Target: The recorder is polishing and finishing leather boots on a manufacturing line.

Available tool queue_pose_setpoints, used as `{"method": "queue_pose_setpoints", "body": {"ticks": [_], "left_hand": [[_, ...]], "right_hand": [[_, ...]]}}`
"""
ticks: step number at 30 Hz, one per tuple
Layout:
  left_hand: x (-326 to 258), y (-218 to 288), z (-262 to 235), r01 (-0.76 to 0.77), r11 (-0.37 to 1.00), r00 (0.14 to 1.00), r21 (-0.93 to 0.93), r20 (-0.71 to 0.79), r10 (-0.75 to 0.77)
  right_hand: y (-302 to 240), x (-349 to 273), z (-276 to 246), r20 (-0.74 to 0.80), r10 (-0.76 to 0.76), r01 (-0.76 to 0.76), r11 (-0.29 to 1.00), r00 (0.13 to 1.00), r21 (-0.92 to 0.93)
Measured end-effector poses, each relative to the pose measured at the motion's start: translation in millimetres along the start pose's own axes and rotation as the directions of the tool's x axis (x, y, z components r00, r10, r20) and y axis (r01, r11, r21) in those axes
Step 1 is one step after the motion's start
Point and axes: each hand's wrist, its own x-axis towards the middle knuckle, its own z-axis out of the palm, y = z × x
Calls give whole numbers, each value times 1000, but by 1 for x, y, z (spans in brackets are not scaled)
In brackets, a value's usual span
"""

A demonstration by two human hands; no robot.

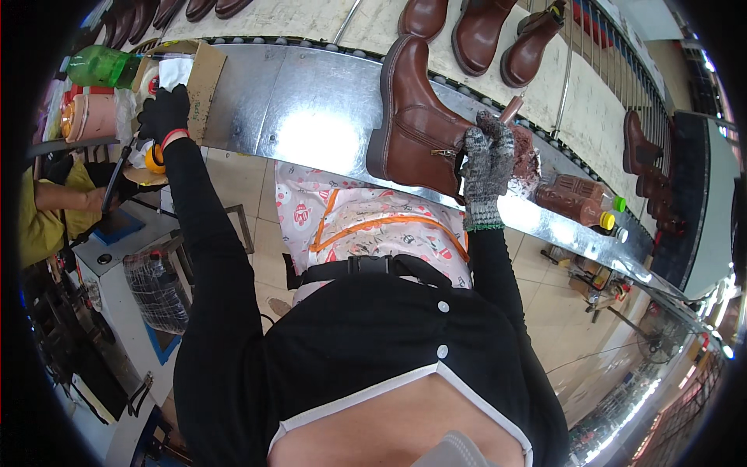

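At the far left end of the shiny metal tabletop [311,101] a green plastic bottle [101,66] lies beside an open cardboard box [204,74]. The left hand [165,113], in a black glove with a red band at the wrist, reaches to the box's near edge; its fingers look curled, though what they grip I cannot tell, since the glove hides it. Just below it sits a small yellow object [156,159], possibly a tape roll.

Toward the middle of the tabletop's near edge a brown leather ankle boot [420,128] lies on its side, sole to the left, zipper facing up. The right hand [489,159], in a grey knitted glove, is closed around the boot's shaft opening. Just right of it lie two brown bottles [576,198] with yellow and green caps. More brown boots [478,31] stand on the pale surface beyond the tabletop's far edge.
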Motion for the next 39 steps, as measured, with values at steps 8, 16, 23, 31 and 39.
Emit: {"method": "queue_pose_setpoints", "body": {"ticks": [8, 16, 23, 31, 39], "left_hand": [[-154, 85, -14, -696, 240, 713, -677, -612, 341], [-274, 125, -55, -533, -138, 449, -835, -417, 790], [-274, 127, -61, -741, -58, 321, -669, -429, 844], [-262, 119, -72, -704, -106, 355, -702, -477, 804], [-218, 147, -3, -500, 135, 841, -856, -442, 311]], "right_hand": [[2, 0, 0, 6, -54, 54, 996, 999, -77], [2, -1, 0, 0, -13, 13, 1000, 1000, -19], [2, 0, 1, -5, -30, 30, 999, 1000, -13], [-2, 0, 1, 13, -90, 91, 992, 996, -88], [6, 0, 2, -32, 235, -197, 874, 971, 443]]}}
